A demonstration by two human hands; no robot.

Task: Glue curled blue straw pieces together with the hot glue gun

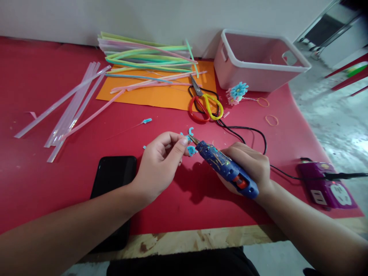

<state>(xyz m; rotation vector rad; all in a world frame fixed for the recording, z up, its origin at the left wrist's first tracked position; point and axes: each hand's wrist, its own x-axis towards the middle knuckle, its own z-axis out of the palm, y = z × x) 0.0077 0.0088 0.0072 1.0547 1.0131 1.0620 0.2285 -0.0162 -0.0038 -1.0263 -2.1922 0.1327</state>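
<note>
Gripping the glue gun [222, 164], the right hand [250, 163] was wrapped around it near the middle of the frame, its nozzle pointing to the upper left. The left hand [159, 165] was narrowed, thumb and finger pinching a small blue fuzzy piece [191, 132] in the center, right at the nozzle; whether the two touched could not be told. More blue fuzz [191, 150] showed just below the fingertips.

At lower left, a black phone [115, 176] lay partly under the left forearm. Clear sticks [71, 103] lay at upper left, and colored fuzzy stems [149, 55] were piled at upper center, partly over an orange sheet [169, 100]. Scissors [198, 91] with one red and one yellow handle lay partly on that sheet, over a black cord [255, 130]. A pink bin [247, 76] stood at upper right, with a blue and pink flower [238, 91] just in front. A purple power strip [324, 184] sat at right on the red tabletop [161, 211].
</note>
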